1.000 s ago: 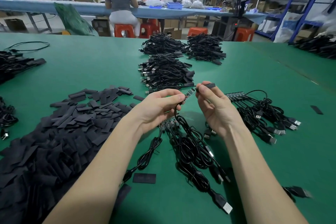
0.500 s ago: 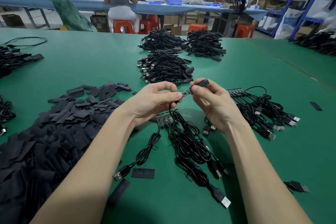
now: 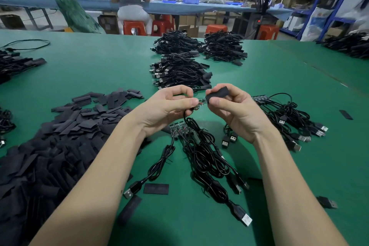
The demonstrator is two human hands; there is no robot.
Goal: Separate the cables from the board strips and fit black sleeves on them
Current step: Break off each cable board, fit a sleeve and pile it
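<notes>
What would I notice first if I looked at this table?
Two hands in the middle: the right hand slides a black sleeve onto a tiny board that the left hand pinches. A big heap of black sleeves lies left, and bundled cables sit behind on the green table.

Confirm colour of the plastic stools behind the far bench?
Orange-red plastic stools, clearest in the head view.
</notes>
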